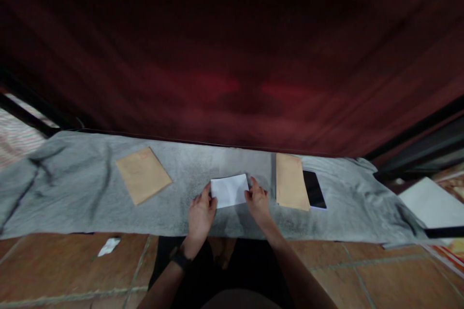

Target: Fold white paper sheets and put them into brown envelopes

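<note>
Terracotta floor tiles [72, 270] fill the near edge of the view, with a small scrap of white paper [108, 246] lying on them to the left. Both forearms rise from the bottom of the picture; a dark band [180, 258] circles the left wrist. Beyond the tiles lies a grey cloth [65, 193], spread flat with some creases. At its middle sits a white sheet of paper [230, 190], apparently folded, resting on the cloth. The left hand [200, 217] pinches the sheet's left edge between thumb and fingers; the right hand [258, 203] grips its right edge likewise — neither is spread flat.

Judged from this pose, the step in hand is folding or squaring the sheet; a next move would call for keeping both edges aligned while pressing a crease against the soft cloth.

Farther left lies a brown envelope [143, 175], set at an angle, well apart from the hands. To the right, a second brown envelope [291, 181] lies just beside a dark phone [313, 189]. A dark red curtain [232, 58] closes the background. No writing or brand can be read — faint marks on the left envelope are too small to tell.
</note>
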`<state>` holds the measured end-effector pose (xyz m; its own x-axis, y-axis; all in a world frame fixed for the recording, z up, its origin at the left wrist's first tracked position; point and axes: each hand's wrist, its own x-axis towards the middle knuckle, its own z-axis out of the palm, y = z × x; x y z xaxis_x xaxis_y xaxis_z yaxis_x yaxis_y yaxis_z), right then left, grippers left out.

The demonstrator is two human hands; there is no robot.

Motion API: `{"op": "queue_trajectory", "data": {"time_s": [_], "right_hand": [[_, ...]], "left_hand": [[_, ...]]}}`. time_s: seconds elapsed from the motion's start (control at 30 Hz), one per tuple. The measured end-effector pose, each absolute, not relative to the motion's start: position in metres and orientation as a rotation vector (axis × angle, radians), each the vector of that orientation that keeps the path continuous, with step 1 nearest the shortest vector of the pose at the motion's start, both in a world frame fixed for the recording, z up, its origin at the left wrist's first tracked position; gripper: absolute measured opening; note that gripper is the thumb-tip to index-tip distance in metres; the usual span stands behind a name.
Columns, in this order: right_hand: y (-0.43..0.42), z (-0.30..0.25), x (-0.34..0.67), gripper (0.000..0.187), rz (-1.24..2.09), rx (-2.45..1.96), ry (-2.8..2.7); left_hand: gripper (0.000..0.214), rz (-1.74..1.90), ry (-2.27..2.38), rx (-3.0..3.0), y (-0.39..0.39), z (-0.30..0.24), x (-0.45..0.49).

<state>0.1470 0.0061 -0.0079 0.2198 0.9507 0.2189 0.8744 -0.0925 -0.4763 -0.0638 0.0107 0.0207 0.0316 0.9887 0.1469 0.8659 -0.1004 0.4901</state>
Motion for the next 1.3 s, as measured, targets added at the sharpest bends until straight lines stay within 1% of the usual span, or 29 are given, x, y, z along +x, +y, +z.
{"op": "queue_trajectory", "data": {"time_s": [0.13, 0.3, 0.4, 0.47, 0.6, 0.67, 0.77, 0.83, 0.93, 1.1, 1.3], "right_hand": [[0.006, -0.008, 0.144, 0.053, 0.123, -2.046, -1.746], [0.003, -0.005, 0.144, 0.047, -0.02, -2.011, -1.785], [0.002, -0.002, 0.142, 0.045, -0.05, -1.968, -1.833], [0.001, 0.0, 0.14, 0.044, -0.055, -1.936, -1.861], [0.0, 0.001, 0.137, 0.041, -0.048, -1.908, -1.876], [-0.002, 0.002, 0.135, 0.04, -0.01, -1.873, -1.866], [-0.006, 0.004, 0.125, 0.04, 0.137, -1.713, -1.91], [-0.012, 0.005, 0.115, 0.042, 0.23, -1.561, -2.015], [-0.026, 0.006, 0.102, 0.048, 0.243, -1.461, -2.161], [-0.045, 0.005, 0.111, 0.055, 0.164, -1.505, -2.232], [-0.054, -0.002, 0.138, 0.059, 0.087, -1.563, -2.204]], "left_hand": [[0.043, 0.466, 1.982, 2.298, 0.006, 0.027, -0.057], [0.036, 0.338, 1.945, 2.441, 0.007, 0.029, -0.055], [0.04, 0.397, 1.906, 2.518, 0.008, 0.027, -0.05], [0.044, 0.471, 1.751, 2.619, 0.007, 0.021, -0.044], [0.045, 0.515, 1.458, 2.725, -0.003, 0.005, -0.029], [0.051, 0.523, 1.439, 2.727, -0.009, -0.001, -0.025], [0.056, 0.514, 1.414, 2.748, -0.015, -0.008, -0.026], [0.057, 0.484, 1.362, 2.78, -0.016, -0.013, -0.029], [0.058, 0.479, 1.354, 2.779, -0.017, -0.02, -0.034], [0.066, 0.492, 1.447, 2.772, -0.022, -0.02, -0.041], [0.063, 0.526, 1.482, 2.72, -0.027, -0.007, -0.055]]}}
